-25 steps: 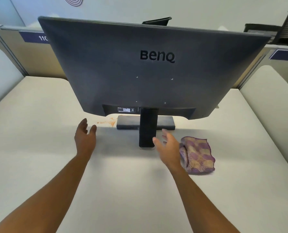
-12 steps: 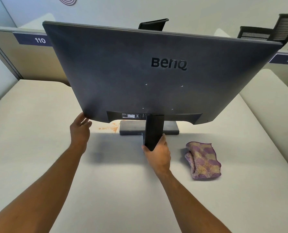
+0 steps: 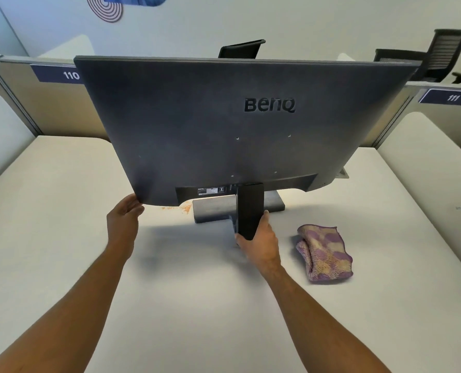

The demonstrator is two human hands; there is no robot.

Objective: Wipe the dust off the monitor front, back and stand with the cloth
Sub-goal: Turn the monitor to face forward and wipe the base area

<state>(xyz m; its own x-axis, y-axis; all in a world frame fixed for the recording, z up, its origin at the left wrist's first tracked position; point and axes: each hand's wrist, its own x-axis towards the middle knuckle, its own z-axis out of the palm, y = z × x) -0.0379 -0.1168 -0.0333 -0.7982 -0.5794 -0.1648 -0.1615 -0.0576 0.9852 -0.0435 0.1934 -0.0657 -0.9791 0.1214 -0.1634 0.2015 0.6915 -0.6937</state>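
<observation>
A dark grey BenQ monitor [image 3: 210, 125] stands on the white desk [image 3: 197, 305] with its back toward me. Its black stand column [image 3: 249, 208] rises from a flat grey base [image 3: 213, 210]. My left hand [image 3: 124, 219] grips the monitor's lower left corner, fingers under the edge. My right hand [image 3: 260, 243] is wrapped around the bottom of the stand column. A folded purple and cream cloth [image 3: 324, 253] lies on the desk to the right of my right hand, apart from it. The screen side is hidden.
An orange stain [image 3: 182, 208] marks the desk left of the base. Beige partition panels labelled 110 [image 3: 70, 75] and 111 [image 3: 453, 97] close off the desk's far side. Black office chairs [image 3: 447, 53] stand behind them. White side dividers [image 3: 436, 168] flank the desk.
Both hands went from hovering open to taking hold: the left on the monitor's lower corner, the right on the stand column. The cloth has stayed where it lay.
</observation>
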